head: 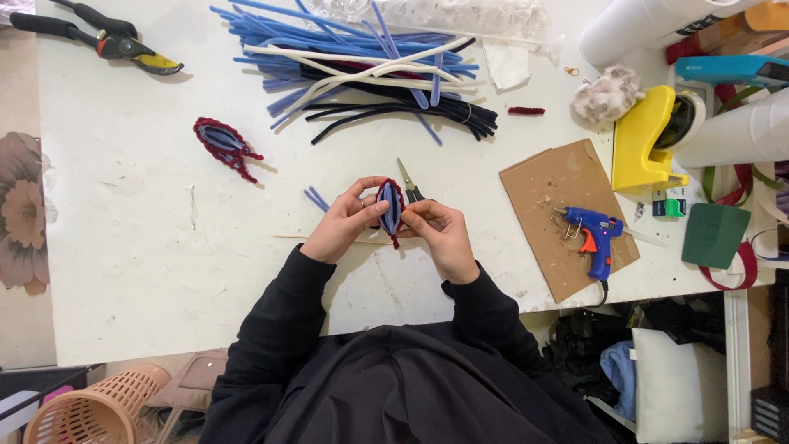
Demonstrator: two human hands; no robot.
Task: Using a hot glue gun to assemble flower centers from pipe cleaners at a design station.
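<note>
Both my hands hold a small leaf-shaped piece made of blue pipe cleaners edged in dark red, upright over the white table. My left hand pinches its left side and my right hand grips its right side and lower tip. A finished piece of the same kind lies to the left. Small scissors lie just behind my hands, partly hidden. Two short blue offcuts rest beside my left hand.
A heap of blue, white and black pipe cleaners lies at the back. Pliers sit far left. A blue glue gun rests on cardboard at right, near a yellow tape dispenser. A basket stands below.
</note>
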